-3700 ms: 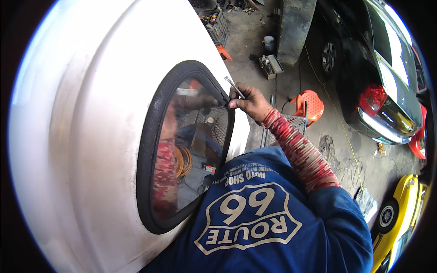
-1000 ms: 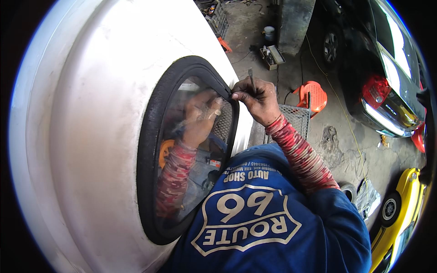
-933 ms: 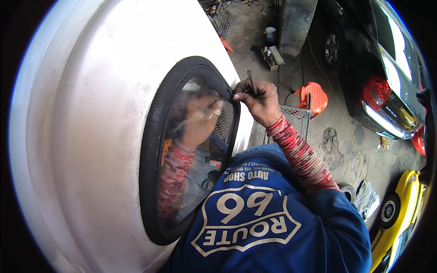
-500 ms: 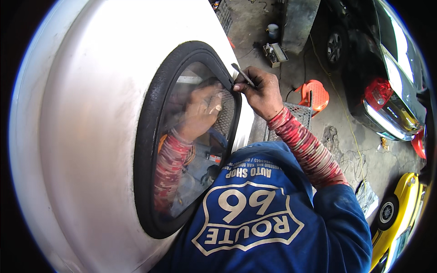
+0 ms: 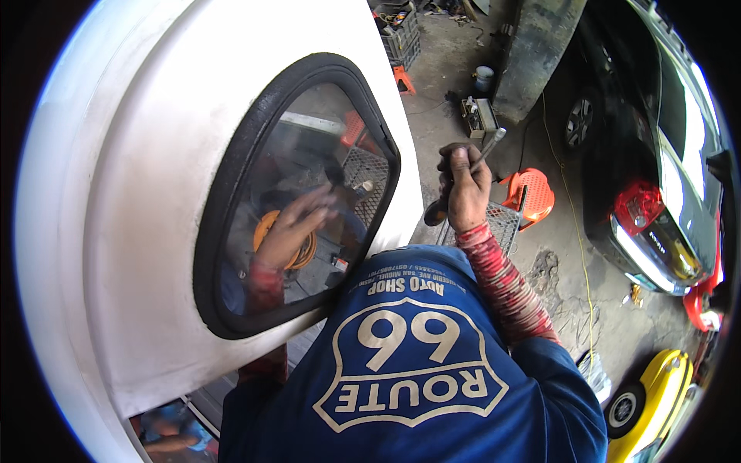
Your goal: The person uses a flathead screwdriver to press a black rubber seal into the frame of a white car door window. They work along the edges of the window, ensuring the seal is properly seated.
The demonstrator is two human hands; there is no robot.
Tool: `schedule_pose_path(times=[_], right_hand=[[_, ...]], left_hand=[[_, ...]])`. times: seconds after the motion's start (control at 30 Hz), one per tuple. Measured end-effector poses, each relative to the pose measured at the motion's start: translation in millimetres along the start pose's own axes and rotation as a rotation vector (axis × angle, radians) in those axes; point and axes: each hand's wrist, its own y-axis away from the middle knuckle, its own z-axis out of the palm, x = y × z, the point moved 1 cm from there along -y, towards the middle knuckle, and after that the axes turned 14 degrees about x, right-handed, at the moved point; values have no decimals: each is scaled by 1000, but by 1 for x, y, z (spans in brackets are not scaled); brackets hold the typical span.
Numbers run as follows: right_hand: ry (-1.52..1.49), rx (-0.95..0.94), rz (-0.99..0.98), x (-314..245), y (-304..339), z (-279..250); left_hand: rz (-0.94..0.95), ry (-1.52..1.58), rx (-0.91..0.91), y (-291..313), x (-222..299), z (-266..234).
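My right hand (image 5: 468, 189) is closed around a screwdriver (image 5: 488, 147), held apart from the window at its right. The metal shaft points up and to the right; a dark handle end shows below the fist. To the left, a white vehicle panel (image 5: 147, 193) carries a window (image 5: 309, 166) framed by a thick black rubber seal (image 5: 207, 247). Through the glass I see my left hand (image 5: 295, 228), fingers stretched out and nothing visible in them. Its red patterned sleeve passes behind the panel. Reflections on the glass blur part of that hand.
An orange stool (image 5: 531, 194) and a grey mesh crate (image 5: 503, 225) stand right of my hand. Beyond are a toolbox (image 5: 480, 117) and a bucket (image 5: 484, 77). A dark car (image 5: 617, 154) and yellow car (image 5: 664, 386) flank the right. Another person (image 5: 166, 440) appears lower left.
My right hand has left the seal's right edge and moved right and down with the screwdriver. Behind the glass, my left hand is lower. The view has shifted, showing the panel's lower edge.
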Motion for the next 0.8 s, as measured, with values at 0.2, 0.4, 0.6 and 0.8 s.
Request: schedule_pose_path(times=[0.2,0.4,0.6,0.8], right_hand=[[-83,67,156,-2,-4,-14],[23,-85,280,-9,3,6],[-49,-263,290,-10,15,17],[-56,-659,413,-24,6,5]], left_hand=[[-378,-156,388,127,-203,-38],[-610,-869,45,230,-255,53],[-329,-478,238,196,-129,110],[-105,-41,345,127,8,140]])
